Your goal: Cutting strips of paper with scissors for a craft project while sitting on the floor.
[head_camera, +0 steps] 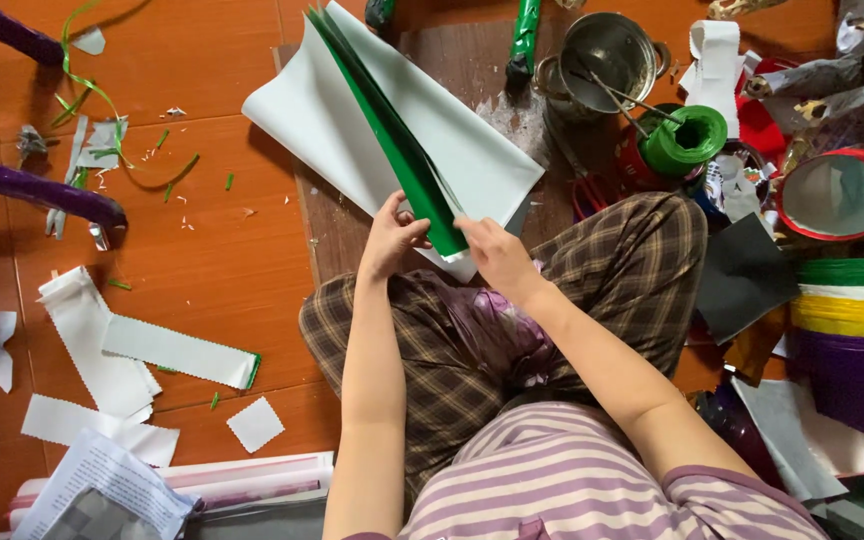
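Observation:
I sit cross-legged on an orange tiled floor with a stack of large folded sheets point(472, 150), white outside and green inside, held in front of my knees. My left hand point(390, 237) pinches the near edge of the stack on its left side. My right hand point(497, 255) grips the near edge on the right, fingers against the green layer point(402, 150). The sheets fan upward and away from me over a brown board point(472, 60).
A steel pot point(607, 55) with sticks and a spool of green ribbon point(687, 138) lie beyond my right knee. Stacked coloured rolls point(849, 310) and a red-rimmed container point(837, 195) sit at right. White cut strips point(132, 350) and scraps litter the floor at left, near purple legs point(32, 190).

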